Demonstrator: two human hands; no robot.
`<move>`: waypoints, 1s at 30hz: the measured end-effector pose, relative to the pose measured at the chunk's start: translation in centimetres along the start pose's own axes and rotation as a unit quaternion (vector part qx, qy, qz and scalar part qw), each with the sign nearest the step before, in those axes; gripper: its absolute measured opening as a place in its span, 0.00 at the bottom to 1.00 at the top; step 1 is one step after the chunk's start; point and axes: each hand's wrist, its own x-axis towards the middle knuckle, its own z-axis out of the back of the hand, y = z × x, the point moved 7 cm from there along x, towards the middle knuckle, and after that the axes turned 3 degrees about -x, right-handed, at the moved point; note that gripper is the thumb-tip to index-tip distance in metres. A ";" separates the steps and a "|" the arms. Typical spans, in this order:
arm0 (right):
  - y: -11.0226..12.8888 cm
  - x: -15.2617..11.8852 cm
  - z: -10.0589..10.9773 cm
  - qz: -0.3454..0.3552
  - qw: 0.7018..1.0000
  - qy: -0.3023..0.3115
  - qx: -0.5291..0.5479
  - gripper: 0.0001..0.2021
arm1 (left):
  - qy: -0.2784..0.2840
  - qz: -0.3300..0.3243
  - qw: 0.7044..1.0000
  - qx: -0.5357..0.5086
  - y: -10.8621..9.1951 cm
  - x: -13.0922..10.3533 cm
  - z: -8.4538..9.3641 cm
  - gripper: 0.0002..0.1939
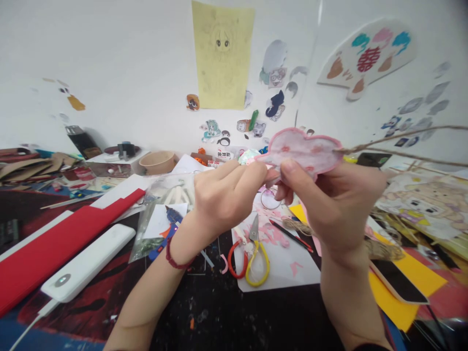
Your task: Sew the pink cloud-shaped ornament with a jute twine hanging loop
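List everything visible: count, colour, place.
Cutout: one, pink, held
Scissors: one, red-yellow, middle
Paper: several, white/yellow, table
Pencil: one, black-red, middle
Glue gun: one, blue, left
Power bank: one, white, left
Strip: one, red, left
Bowl: one, tan, back
Phone: one, black, right
String: uncountable, brown, right
Poster: one, yellow, wall
Fan: one, white, wall
Stickers: many, mixed, wall
Clutter: uncountable, mixed, behind
Bracelet: one, red, left wrist
Left hand: one, bare, centre
Right hand: one, bare, right

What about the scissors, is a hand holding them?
No, the scissors lie mostly on the white paper, apart from the left hand and right hand.
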 end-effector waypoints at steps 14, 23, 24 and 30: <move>0.4 -0.4 0.2 -0.002 1.000 -0.024 -0.015 0.16 | -0.031 -0.135 0.984 0.109 -1.8 0.6 0.9 0.12; 0.7 -0.2 0.2 0.022 0.998 -0.029 -0.046 0.16 | -0.014 -0.151 0.983 0.108 -2.0 0.5 0.8 0.11; 0.8 -0.2 0.2 0.025 0.998 -0.029 -0.051 0.16 | -0.013 -0.149 0.982 0.111 -2.0 0.6 0.8 0.11; 1.1 -0.2 0.2 0.055 0.995 -0.025 -0.076 0.15 | -0.024 -0.158 0.980 0.118 -2.1 0.5 0.8 0.12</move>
